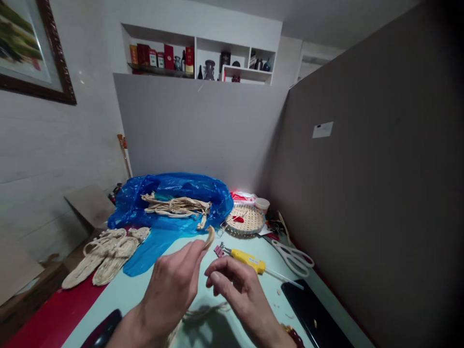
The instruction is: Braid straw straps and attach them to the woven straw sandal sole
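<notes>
My left hand [174,275] is closed around a pale, dry husk-like strip [210,237], whose curled end sticks up above the fingers. Close beside it on the right is my right hand [239,285], its fingers bent and the thumb tip against them. Whatever may lie in that pinch is hidden. Beneath both hands, a braided cord of the same pale fibre [206,311] runs along the tabletop, partly covered by the wrists. Just beyond the right hand lie a yellow-handled tool [248,260] and a small pink binder clip [219,251].
A blue plastic bag [145,193] holds a bundle of dry strips [177,207]. Woven sandals [116,253] lie left. At right are a round woven basket [253,220], white-handled scissors [295,258] and a black flat object [315,314]. Grey partitions [210,130] stand behind and right.
</notes>
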The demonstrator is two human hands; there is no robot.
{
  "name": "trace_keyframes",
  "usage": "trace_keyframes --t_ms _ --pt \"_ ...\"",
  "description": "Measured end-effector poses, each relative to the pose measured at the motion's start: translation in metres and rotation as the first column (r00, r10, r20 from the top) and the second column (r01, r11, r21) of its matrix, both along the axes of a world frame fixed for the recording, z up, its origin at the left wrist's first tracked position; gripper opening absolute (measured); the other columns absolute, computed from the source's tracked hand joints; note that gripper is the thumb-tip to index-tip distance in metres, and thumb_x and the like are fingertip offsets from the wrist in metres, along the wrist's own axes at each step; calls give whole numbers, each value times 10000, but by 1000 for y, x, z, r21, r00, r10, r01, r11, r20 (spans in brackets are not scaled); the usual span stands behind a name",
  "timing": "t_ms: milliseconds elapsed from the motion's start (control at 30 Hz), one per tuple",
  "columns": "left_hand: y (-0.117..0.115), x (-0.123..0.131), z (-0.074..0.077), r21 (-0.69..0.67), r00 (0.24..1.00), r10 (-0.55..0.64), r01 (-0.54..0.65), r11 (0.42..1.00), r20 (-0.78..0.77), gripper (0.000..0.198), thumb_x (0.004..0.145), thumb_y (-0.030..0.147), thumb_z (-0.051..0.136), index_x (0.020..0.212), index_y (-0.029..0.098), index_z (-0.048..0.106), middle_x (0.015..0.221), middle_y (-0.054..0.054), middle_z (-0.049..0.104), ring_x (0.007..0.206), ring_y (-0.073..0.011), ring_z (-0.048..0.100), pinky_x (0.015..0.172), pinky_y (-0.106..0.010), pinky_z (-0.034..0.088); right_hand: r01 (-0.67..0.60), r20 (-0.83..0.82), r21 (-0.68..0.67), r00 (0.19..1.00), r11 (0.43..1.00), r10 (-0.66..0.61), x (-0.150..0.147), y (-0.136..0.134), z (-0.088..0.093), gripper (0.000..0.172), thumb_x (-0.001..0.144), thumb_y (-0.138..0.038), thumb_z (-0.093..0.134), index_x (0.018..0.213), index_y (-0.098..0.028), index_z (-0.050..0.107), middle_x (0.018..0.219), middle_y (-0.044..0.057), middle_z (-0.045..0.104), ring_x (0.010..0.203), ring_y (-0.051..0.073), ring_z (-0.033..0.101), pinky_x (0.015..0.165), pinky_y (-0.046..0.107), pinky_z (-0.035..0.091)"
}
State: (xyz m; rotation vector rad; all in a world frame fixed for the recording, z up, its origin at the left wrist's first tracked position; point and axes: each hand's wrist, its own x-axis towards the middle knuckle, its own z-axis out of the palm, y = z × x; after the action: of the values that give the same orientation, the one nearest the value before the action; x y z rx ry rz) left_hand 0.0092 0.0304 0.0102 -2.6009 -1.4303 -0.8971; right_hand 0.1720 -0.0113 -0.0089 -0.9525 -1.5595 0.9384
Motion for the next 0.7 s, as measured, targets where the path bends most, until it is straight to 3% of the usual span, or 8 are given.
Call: trace_keyframes --t_ms 67,133,200,300,367,500,567,700 --pt "9 8 -2 33 986 62 -58 998 -153 266 844 132 468 1020 227 643 775 -79 697 667 -228 659 564 -297 431 17 91 105 996 994 -26 -5 -7 -1 162 914 -322 583 870 -190 665 801 31 681 725 151 625 696 253 491" --pt "18 17 -5 45 960 126 -119 992 -252 309 812 36 435 970 182 658 758 -111 694 646 -247 661 537 -306 411 -1 172 250 984 968 -43 -12 -13 -6 99 912 -260 597 949 -209 673 838 34 694 757 156 636 731 258 503" --pt "24 26 -6 67 930 155 -141 988 -333 338 815 -13 399 952 158 656 776 -137 693 676 -268 673 550 -319 421 -52 185 435 982 899 -32 -19 -15 -13 206 923 -240 582 1117 -233 650 887 51 711 778 171 642 728 271 522" --pt "23 37 -6 104 900 148 -115 988 -410 296 847 -16 409 947 144 636 777 -141 683 697 -263 683 564 -313 438 -161 224 621 974 767 23 -31 -14 -29 446 953 -289 512 1397 -263 479 1034 96 717 907 221 657 790 328 546" --pt "19 42 -5 125 888 122 -73 989 -444 256 861 -5 429 944 133 628 766 -141 674 689 -258 680 559 -312 445 -200 285 632 958 749 16 -37 -14 -40 531 970 -342 462 1486 -261 366 1142 128 690 1023 258 646 858 373 539" --pt "13 43 -7 158 869 83 -6 987 -487 166 866 25 513 925 123 634 774 -87 661 675 -214 653 574 -311 482 -144 332 611 939 779 -86 -43 -17 -54 591 989 -442 374 1541 -267 258 1223 145 651 1122 301 613 923 429 513" --pt "11 41 -9 174 867 70 20 985 -494 110 895 130 586 993 133 636 877 -52 670 729 -177 647 635 -316 528 -199 393 577 918 792 -56 -41 -19 -56 605 992 -456 369 1553 -280 224 1169 128 672 1087 289 628 909 415 522" --pt "2 31 -11 240 870 27 106 965 -492 304 921 348 608 1178 186 610 1189 -86 641 964 -206 652 817 -404 570 -288 482 518 876 806 3 -39 -21 -60 714 975 -466 439 1576 -270 108 1123 107 694 1028 275 657 850 363 554"
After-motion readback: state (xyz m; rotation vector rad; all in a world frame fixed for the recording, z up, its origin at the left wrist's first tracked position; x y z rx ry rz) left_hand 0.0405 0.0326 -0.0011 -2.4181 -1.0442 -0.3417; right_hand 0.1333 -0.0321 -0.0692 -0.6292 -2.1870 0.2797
